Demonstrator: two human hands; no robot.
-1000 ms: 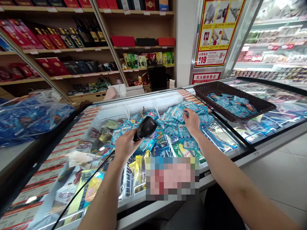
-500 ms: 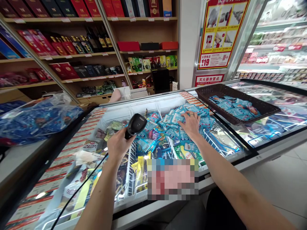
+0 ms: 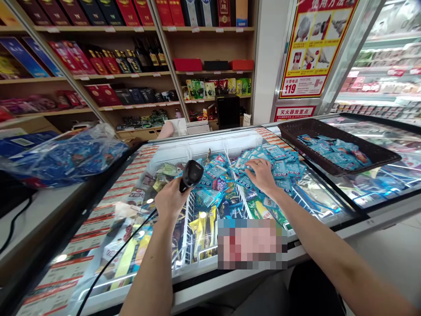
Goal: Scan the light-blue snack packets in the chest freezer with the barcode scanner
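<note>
My left hand [image 3: 171, 199] is wrapped round the handle of a black barcode scanner [image 3: 192, 173], held above the freezer with its head tilted right. A black cable [image 3: 115, 254] trails from it towards the lower left. My right hand [image 3: 262, 176] rests over a spread of small light-blue packets [image 3: 279, 153], its fingers bent and the thumb apart from them. No packet is seen lifted in it; its fingertips lie against the pile. The packets lie in a chest freezer [image 3: 204, 145], on top of other wrapped goods in white wire baskets [image 3: 189, 232].
A dark brown woven tray [image 3: 342, 127] with more blue packets stands on the freezer's right part. At left lies a clear plastic bag [image 3: 82, 153] of blue packs. Stocked shelves [image 3: 210, 30] line the back. A blurred patch [image 3: 251, 243] covers the front edge.
The view has turned slightly left, so the scene sits further right. Over the packets my right hand has shifted a little left, its fingers drawn closer together. The scanner stays in my left hand.
</note>
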